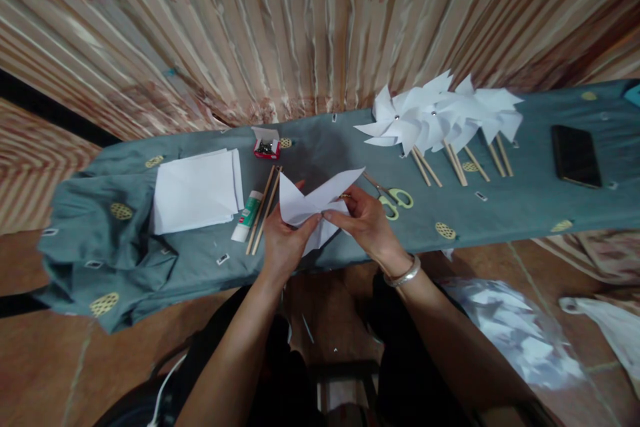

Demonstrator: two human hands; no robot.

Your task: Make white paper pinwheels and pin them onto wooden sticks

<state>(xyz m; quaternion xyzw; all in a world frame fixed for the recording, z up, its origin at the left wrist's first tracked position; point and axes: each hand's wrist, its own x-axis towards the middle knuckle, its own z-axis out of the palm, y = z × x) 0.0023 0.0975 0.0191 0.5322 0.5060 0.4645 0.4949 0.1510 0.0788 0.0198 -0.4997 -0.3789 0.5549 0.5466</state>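
Observation:
A white paper pinwheel [320,200], cut and partly folded, is held between my two hands above the near edge of the table. My left hand [286,233] grips its left side, thumb toward the centre. My right hand [369,221] pinches the right side, its thumb meeting the other thumb near the middle. Whether a pin is at the centre cannot be made out. Beside my left hand lie two wooden sticks [264,210] and a green and white glue stick [247,216]. Scissors with light green handles [395,200] rest just beyond my right hand.
A stack of white paper [196,190] lies at left, a small open red box of metal pins [267,147] behind the sticks. Several finished pinwheels [440,113] and a dark phone [576,155] are at right. A plastic bag of paper scraps [515,330] sits on the floor.

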